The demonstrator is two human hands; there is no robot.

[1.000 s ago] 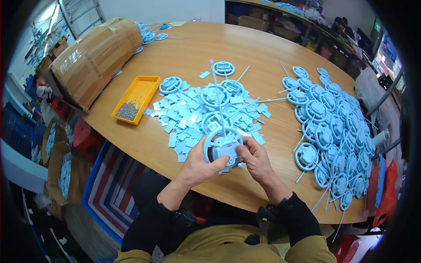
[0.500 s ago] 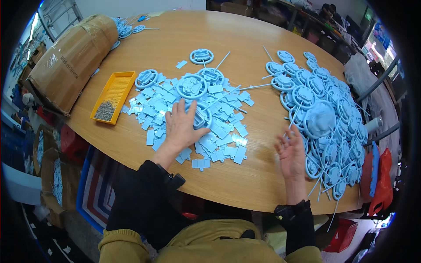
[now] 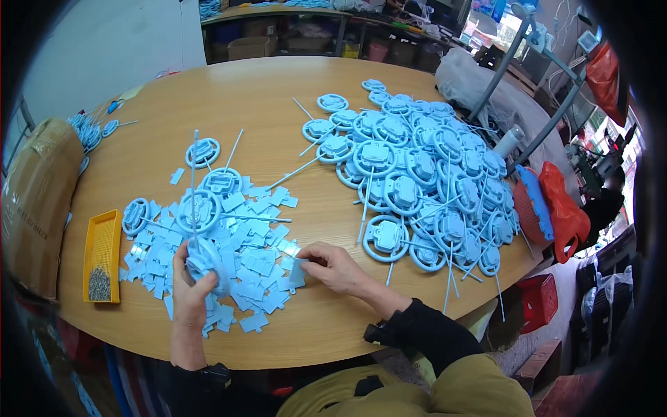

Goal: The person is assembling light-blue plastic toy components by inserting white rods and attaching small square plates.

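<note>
My left hand [image 3: 187, 302] is closed around a light-blue plastic wheel-shaped piece [image 3: 208, 264], which stands tilted on edge with its thin rod pointing up and away. Between the thumb and fingers of my right hand [image 3: 337, 267] is a small light-blue flat plate [image 3: 297, 272], held just right of the left hand. Beneath both hands spreads a loose pile of such plates [image 3: 257, 278]. Another wheel-shaped piece [image 3: 198, 211] rests on the far part of that pile, with a few more around it.
A large heap of wheel-shaped pieces with rods [image 3: 417, 167] covers the right of the wooden table [image 3: 257, 94]. On the left stand a yellow tray [image 3: 89, 260] with tiny grey bits [image 3: 99, 283] and a cardboard box [image 3: 43, 201]. Red plastic bags [image 3: 561, 208] lie beyond the right edge.
My view has turned right. The left hand has taken hold of a wheel-shaped piece and tilted it up. My right hand has come from beside the heap to the plates and pinched one.
</note>
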